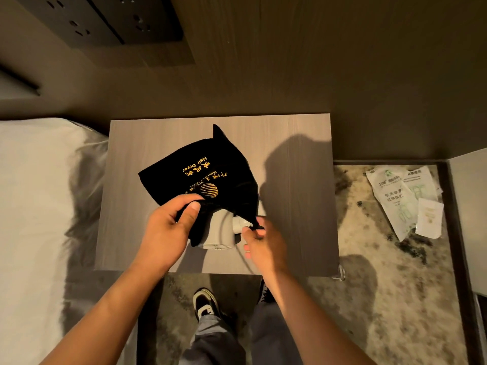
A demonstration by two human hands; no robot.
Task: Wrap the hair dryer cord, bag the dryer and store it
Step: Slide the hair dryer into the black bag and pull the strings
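Observation:
A black cloth bag [210, 169] with gold "Hair Dryer" lettering lies on the wooden nightstand [290, 206]. The white hair dryer [220, 233] is partly inside it, its handle end sticking out of the bag's mouth toward me. A thin cord [243, 259] trails from the dryer over the nightstand's front edge. My left hand [168, 230] pinches the left side of the bag's mouth. My right hand [261, 241] pinches the right edge of the mouth, next to the white plug end [238, 223].
A white bed [39, 206] borders the nightstand on the left. Paper packets [408, 198] lie on the patterned floor at the right. A wall panel with sockets [105, 19] hangs above. My feet [205, 304] stand just before the nightstand.

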